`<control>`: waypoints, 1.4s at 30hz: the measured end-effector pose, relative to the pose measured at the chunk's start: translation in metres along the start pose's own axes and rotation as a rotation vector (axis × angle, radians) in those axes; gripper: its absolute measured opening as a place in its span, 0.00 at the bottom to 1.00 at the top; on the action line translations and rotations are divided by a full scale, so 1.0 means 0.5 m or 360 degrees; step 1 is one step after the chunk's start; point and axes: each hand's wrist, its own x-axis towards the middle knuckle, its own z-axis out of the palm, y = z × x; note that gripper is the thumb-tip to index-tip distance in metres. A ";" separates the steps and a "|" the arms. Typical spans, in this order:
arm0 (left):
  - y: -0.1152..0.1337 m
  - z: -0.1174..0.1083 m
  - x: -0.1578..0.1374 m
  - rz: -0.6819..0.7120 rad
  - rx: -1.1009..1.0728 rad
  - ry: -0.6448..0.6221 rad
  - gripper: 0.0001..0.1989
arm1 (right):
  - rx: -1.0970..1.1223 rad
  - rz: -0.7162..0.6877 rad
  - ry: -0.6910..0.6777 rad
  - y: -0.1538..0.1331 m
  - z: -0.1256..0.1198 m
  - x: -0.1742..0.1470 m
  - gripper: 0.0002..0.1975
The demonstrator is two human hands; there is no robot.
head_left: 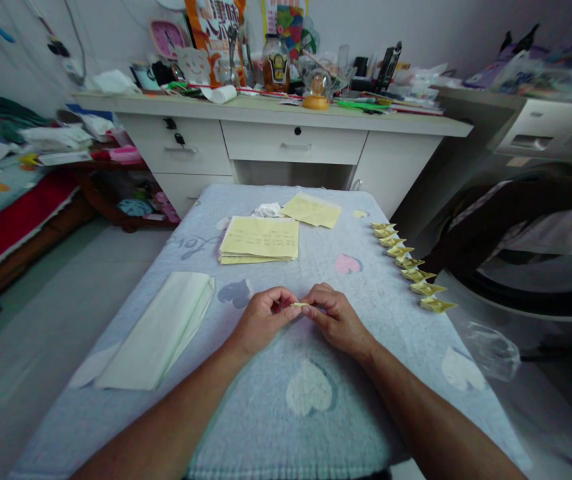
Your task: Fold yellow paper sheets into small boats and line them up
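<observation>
My left hand (267, 315) and my right hand (335, 316) meet over the middle of the cloth-covered table (266, 427). Between their fingertips they pinch a small folded piece of yellow paper (300, 305), most of it hidden by fingers and thumbs. Beyond my hands lies a stack of yellow paper sheets (261, 237) with handwriting on the top one. More yellow sheets (312, 209) rest behind it, beside a crumpled white tissue (268, 210). Along the right edge stands a row of several small folded yellow paper boats (417, 274).
A folded pale sheet (161, 333) lies on the table's left side. Behind the table is a white desk (296, 143) crowded with jars and small items. A washing machine (551, 147) stands at the right, a clear plastic bag (491, 350) below it. A wooden bed (21, 227) is at left.
</observation>
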 end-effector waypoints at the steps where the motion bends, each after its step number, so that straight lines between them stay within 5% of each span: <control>1: 0.000 0.000 0.000 -0.0018 -0.0026 0.0003 0.12 | 0.0008 0.0015 0.0000 0.000 0.000 0.000 0.15; 10: 0.008 0.001 0.002 -0.0147 -0.0382 0.0048 0.12 | 0.0148 0.0157 0.0021 -0.004 0.001 -0.003 0.15; 24: 0.013 0.010 -0.002 -0.0038 -0.0166 -0.0047 0.12 | 0.0297 0.0210 0.0224 0.004 -0.004 -0.002 0.13; 42: 0.022 -0.007 -0.005 0.0047 0.0305 -0.0113 0.14 | 0.0409 0.0228 -0.0062 0.012 0.000 -0.001 0.17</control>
